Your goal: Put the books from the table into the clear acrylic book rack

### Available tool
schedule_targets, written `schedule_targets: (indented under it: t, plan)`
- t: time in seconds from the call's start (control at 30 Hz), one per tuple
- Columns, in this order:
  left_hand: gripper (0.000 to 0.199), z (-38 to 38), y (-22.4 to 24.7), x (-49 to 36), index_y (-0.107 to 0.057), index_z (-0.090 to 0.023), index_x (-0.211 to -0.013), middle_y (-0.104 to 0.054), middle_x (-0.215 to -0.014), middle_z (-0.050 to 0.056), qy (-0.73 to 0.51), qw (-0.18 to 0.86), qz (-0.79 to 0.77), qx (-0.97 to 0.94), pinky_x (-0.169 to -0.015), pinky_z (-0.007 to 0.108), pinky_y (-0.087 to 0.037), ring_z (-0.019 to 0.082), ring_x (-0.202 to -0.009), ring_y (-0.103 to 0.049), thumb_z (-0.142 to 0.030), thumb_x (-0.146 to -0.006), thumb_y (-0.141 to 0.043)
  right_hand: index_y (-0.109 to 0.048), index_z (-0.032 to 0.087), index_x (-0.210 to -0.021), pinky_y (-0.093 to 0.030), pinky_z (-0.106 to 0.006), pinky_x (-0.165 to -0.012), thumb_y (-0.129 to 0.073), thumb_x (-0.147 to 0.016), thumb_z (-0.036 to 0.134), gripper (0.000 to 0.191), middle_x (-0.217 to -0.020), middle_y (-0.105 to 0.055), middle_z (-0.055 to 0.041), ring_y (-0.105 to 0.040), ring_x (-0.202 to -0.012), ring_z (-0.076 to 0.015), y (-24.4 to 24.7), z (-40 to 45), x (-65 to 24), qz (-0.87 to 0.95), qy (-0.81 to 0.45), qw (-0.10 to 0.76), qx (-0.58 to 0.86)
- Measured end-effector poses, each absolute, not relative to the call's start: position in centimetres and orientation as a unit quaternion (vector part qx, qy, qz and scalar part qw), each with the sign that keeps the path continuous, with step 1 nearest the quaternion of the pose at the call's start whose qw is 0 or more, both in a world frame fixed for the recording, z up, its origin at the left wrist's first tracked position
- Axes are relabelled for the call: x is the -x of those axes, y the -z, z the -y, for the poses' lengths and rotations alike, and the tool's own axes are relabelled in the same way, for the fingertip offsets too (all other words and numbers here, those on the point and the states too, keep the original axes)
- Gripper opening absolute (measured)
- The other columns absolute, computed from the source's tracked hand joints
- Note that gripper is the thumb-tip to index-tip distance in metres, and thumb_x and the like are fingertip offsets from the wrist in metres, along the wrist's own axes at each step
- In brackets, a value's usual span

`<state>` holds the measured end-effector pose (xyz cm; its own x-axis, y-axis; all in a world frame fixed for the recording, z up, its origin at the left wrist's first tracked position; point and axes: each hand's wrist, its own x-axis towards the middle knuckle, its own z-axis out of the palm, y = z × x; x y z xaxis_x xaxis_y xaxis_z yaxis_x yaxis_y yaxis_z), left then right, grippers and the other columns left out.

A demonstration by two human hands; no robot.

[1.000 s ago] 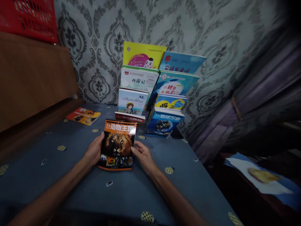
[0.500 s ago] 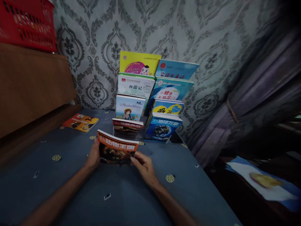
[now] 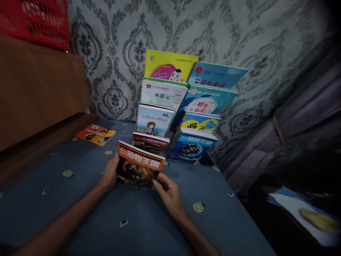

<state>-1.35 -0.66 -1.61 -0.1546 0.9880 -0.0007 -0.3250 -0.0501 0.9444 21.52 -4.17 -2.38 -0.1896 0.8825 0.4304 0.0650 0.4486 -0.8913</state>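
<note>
Down front on the blue tablecloth [image 3: 149, 227], and taking the lion-cover book as the clock's centre: the right hand [image 3: 169, 195] is at four o'clock, thumb in front, pinching the lower right corner; the left hand [image 3: 109, 172] is at nine, closed on the left edge. Between them, there's the lion-cover book [image 3: 138, 170] itself, orange title band uppermost, cover tilted toward the wearer; whether its bottom edge touches the cloth, I cannot tell.

Just beyond, at one o'clock, a dark-red book [image 3: 150, 143] stands at the front of the tiered display; the blue globe-cover book [image 3: 190, 147] is at two. An orange paperback [image 3: 96, 134] lies flat at ten. Up the tiers, the yellow-cover book [image 3: 173, 64] tops the column toward one o'clock, a light-blue book [image 3: 220, 74] beside it. Way back at eleven, a red plastic basket [image 3: 53, 32] sits on the wooden cabinet [image 3: 39, 78].
</note>
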Motion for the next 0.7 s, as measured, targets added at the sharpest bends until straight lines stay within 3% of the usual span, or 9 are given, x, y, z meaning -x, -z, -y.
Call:
schedule_targets:
  t: [0.47, 0.7]
  plan:
    - [0.074, -1.0, 0.5, -0.2, -0.077, -0.013, -0.093, -0.08, -0.097, 0.011, -0.63, 0.514, -0.452, -0.367, -0.096, 0.042, -0.056, 0.032, -0.109, -0.07, -0.081, -0.063, -0.07, -0.072, 0.018, -0.109, -0.039, -0.022, -0.05, -0.068, -0.085, 0.053, 0.043, -0.062, -0.054, 0.0036, -0.043, -0.051, -0.0092, 2.5, 2.4, -20.4, 0.577, -0.459, 0.566, 0.37]
    - [0.071, -2.0, 0.0, -0.7, -0.078, -0.014, -0.091, -0.08, -0.09, 0.01, -0.628, 0.506, -0.455, -0.376, -0.095, 0.042, -0.055, 0.031, -0.102, -0.072, -0.079, -0.063, -0.071, -0.07, 0.017, -0.105, -0.035, -0.021, -0.047, -0.073, -0.079, 0.056, 0.047, -0.061, -0.052, 0.0055, -0.041, -0.049, -0.0079, 3.0, 0.9, -20.5, 0.545, -0.48, 0.577, 0.374]
